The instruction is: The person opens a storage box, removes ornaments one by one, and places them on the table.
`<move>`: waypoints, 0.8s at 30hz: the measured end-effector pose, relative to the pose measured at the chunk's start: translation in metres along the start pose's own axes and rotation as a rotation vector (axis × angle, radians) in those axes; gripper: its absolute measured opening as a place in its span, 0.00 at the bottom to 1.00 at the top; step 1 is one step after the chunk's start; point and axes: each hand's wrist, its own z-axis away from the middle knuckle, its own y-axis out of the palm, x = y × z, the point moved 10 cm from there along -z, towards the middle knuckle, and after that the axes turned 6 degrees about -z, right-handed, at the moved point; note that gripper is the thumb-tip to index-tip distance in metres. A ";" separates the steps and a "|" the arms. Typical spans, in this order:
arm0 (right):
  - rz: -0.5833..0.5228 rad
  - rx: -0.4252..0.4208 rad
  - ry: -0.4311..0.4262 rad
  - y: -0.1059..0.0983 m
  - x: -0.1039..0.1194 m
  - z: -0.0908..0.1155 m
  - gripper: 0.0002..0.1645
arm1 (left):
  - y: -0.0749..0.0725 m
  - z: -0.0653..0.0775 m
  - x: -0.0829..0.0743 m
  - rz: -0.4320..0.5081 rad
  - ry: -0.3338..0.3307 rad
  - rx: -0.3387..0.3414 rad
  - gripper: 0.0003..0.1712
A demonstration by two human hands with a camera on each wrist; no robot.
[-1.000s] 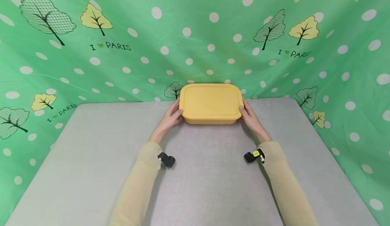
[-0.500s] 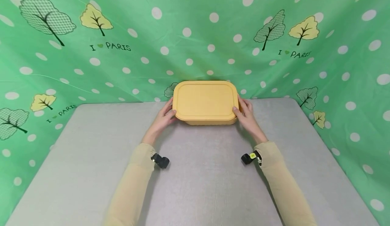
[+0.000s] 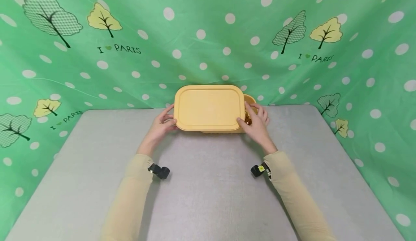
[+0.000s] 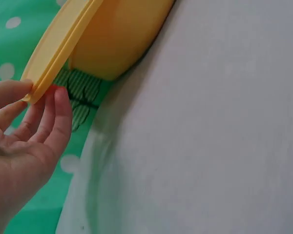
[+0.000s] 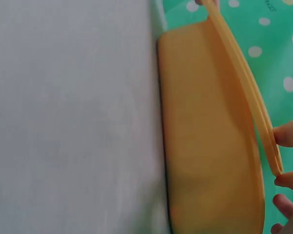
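Note:
A yellow rectangular lid [image 3: 209, 107] with rounded corners is held over a yellow food container [image 5: 205, 126] at the back of the table. My left hand [image 3: 159, 125] pinches the lid's left end, thumb on top and fingertips beneath, as the left wrist view shows. At the opposite end my right hand [image 3: 258, 125] grips the lid's edge between thumb and fingers. The lid sits left of the container, leaving its right end uncovered. Shiny gold-brown contents [image 3: 248, 120] peek out there, partly behind the right hand; most of the inside is hidden under the lid.
The grey table [image 3: 208, 190] extends forward from the container. Behind and along both sides hangs a green polka-dot cloth [image 3: 201, 49] printed with trees, close behind the container.
Both hands have lifted the lid off the container and carried it left. The container's right end and some of its contents now show; the container itself has stayed put.

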 end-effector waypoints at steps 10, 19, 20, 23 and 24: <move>-0.032 0.024 -0.034 0.030 0.029 -0.003 0.43 | -0.039 0.019 0.004 0.093 -0.016 0.004 0.38; -0.171 0.072 -0.007 0.057 0.050 -0.007 0.44 | -0.068 0.032 0.008 0.105 -0.040 0.008 0.38; -0.192 0.073 -0.015 0.060 0.053 -0.007 0.44 | -0.072 0.034 0.007 0.106 -0.039 0.009 0.38; -0.263 0.084 -0.034 0.070 0.063 -0.006 0.44 | -0.085 0.039 0.007 0.115 -0.038 0.011 0.37; -0.283 0.088 -0.039 0.074 0.066 -0.006 0.44 | -0.089 0.041 0.007 0.116 -0.038 0.011 0.37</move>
